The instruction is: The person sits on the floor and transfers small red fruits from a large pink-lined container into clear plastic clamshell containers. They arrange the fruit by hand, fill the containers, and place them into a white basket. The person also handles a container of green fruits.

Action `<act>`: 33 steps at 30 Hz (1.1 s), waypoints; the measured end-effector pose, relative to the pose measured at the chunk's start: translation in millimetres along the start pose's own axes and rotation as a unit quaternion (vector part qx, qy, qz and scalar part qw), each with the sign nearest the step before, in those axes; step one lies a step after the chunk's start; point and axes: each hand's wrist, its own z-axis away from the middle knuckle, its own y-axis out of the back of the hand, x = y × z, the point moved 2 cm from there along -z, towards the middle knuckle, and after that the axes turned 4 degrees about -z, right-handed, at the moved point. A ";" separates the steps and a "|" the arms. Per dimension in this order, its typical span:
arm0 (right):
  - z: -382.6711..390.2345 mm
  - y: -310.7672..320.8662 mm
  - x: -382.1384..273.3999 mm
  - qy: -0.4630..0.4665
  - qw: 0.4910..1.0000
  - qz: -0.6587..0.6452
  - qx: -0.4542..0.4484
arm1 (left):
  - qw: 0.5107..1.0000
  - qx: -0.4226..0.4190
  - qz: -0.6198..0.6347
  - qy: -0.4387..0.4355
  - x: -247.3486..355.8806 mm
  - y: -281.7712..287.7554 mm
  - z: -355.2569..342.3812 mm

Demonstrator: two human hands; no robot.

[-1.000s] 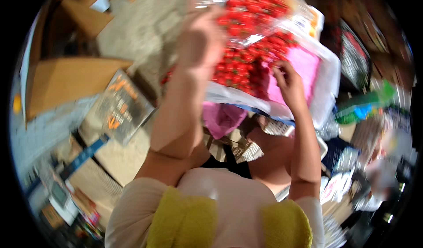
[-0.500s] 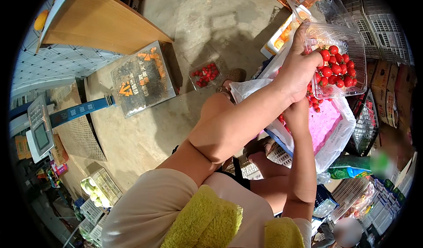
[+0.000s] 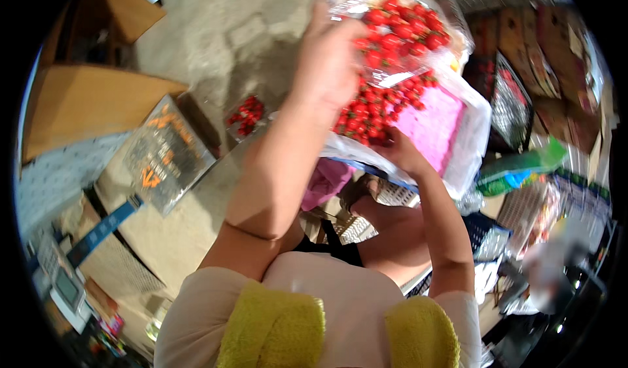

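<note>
A clear plastic clamshell box (image 3: 461, 37) of red cherry tomatoes (image 3: 409, 31) is tilted over a crate, its lid folded back. My left hand (image 3: 330, 60) grips the near left side of this box, thumb by the tomatoes; motion blurs the fingers. Below it, a crate lined with a white plastic sheet (image 3: 476, 122) holds a heap of loose cherry tomatoes (image 3: 366, 109) on a pink surface (image 3: 435, 122). At the heap's near edge, my right hand (image 3: 400, 151) is closed with curled fingers against the tomatoes. Its fingertips are partly hidden among them.
Another clear box of red fruit (image 3: 247, 114) stands on the floor at left, near a platform scale (image 3: 167, 155). A wooden cabinet (image 3: 91, 109) is farther left. Cartons (image 3: 543, 54), a dark crate (image 3: 510, 103) and a green bag (image 3: 520, 168) crowd the right.
My left hand has carried the clamshell box leftward and up in view. My right hand has dropped from beneath the left hand to the loose tomatoes. The head view has shifted.
</note>
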 end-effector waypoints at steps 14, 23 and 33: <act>-23.0 -18.2 -16.8 -0.066 0.908 -0.414 -0.021 | 1.000 -0.030 -0.002 -0.002 -8.3 16.0 -9.7; -42.9 -19.7 -19.1 -0.107 0.805 -0.544 -0.208 | 0.999 -0.021 -0.024 0.021 -11.6 21.4 -16.4; -24.0 17.5 -7.5 0.006 0.734 -0.653 -0.187 | 0.999 -0.022 -0.048 0.011 -4.7 0.4 -5.2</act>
